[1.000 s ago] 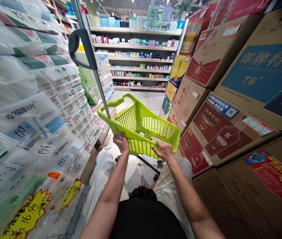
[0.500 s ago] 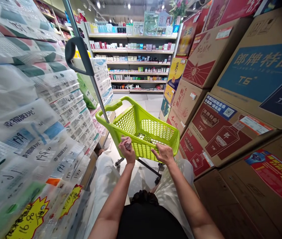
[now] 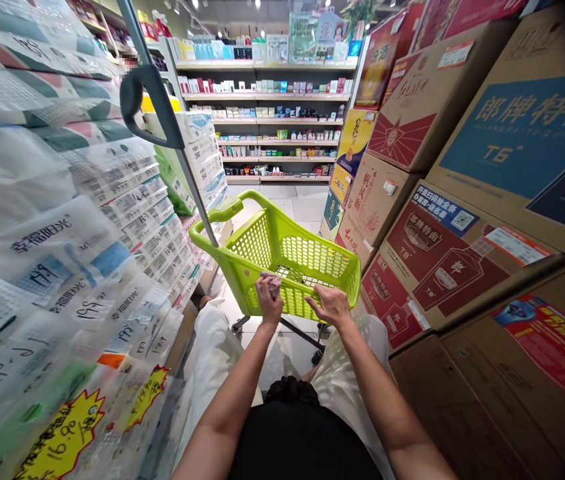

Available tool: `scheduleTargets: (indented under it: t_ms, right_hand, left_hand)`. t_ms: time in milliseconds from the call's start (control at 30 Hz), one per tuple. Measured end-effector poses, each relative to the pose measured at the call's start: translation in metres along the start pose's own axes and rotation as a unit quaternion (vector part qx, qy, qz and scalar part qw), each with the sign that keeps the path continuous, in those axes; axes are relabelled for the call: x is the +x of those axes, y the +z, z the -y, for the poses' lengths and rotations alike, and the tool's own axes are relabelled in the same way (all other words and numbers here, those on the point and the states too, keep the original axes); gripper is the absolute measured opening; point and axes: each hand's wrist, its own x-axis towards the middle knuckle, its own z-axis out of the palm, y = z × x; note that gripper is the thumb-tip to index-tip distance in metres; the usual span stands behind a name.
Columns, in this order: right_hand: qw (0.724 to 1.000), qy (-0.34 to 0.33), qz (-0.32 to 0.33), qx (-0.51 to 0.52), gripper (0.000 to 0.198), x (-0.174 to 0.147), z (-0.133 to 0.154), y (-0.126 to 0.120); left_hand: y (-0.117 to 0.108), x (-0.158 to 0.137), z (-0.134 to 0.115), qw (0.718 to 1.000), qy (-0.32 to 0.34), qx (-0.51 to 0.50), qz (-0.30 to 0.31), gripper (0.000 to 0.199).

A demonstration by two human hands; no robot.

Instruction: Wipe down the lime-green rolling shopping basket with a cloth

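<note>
A lime-green wheeled shopping basket [image 3: 242, 260] with lattice walls stands on the floor in front of my knees. My left hand [image 3: 269, 300] is closed around a crumpled pinkish cloth [image 3: 274, 285], which lies against the basket's near rim. To its right, my right hand [image 3: 331, 305] grips the same rim, fingers over the edge and thumb pointing left. A long grey pull handle [image 3: 157, 107] rises from the basket's left end, tilted up and away to the left.
Plastic-wrapped tissue packs [image 3: 112, 267] with yellow price tags are piled close on the left. Stacked cardboard cartons [image 3: 482, 267] wall in the right side. Shelves [image 3: 262, 97] of small boxes and bottles span the aisle's far end. Part of a person [image 3: 129, 61] shows, blurred, at upper left.
My left hand has slid right along the near rim with the cloth, closer to my right hand. My right hand stays nearly in place on the rim.
</note>
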Motion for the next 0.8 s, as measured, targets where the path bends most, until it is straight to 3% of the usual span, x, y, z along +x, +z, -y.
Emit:
scheduleTargets:
  t_ms: [200, 267, 333, 433, 533, 600, 700, 800]
  right_hand:
    - [1.000, 0.000, 0.007, 0.000, 0.044, 0.002, -0.001, 0.001]
    - [1.000, -0.002, -0.002, 0.003, 0.041, 0.002, 0.001, 0.002]
    - [0.999, -0.011, -0.033, 0.023, 0.033, 0.002, 0.005, 0.001]
    - [0.992, -0.008, -0.098, 0.075, 0.030, 0.003, 0.012, -0.002]
    - [0.983, 0.024, -0.142, 0.110, 0.038, 0.003, 0.014, -0.004]
    - [0.982, 0.034, -0.142, 0.119, 0.039, 0.002, 0.012, -0.003]
    - [0.987, 0.044, -0.110, 0.108, 0.035, 0.000, 0.005, -0.001]
    - [0.992, 0.047, -0.079, 0.084, 0.030, 0.001, 0.002, 0.000]
  left_hand:
    - [-0.019, 0.040, 0.009, 0.989, -0.037, 0.030, -0.140, 0.019]
    - [-0.027, 0.050, 0.008, 0.986, -0.021, 0.052, -0.154, 0.020]
    - [-0.030, 0.051, 0.005, 0.989, 0.013, 0.081, -0.120, 0.020]
    - [-0.025, 0.034, -0.002, 0.989, 0.101, 0.106, 0.000, 0.021]
    - [-0.022, 0.024, -0.008, 0.959, 0.212, 0.099, 0.162, 0.029]
    - [-0.027, 0.036, -0.010, 0.949, 0.220, 0.113, 0.198, 0.035]
    - [-0.045, 0.076, -0.011, 0.972, 0.127, 0.165, 0.113, 0.038]
    - [-0.057, 0.102, -0.013, 0.976, 0.058, 0.207, 0.018, 0.036]
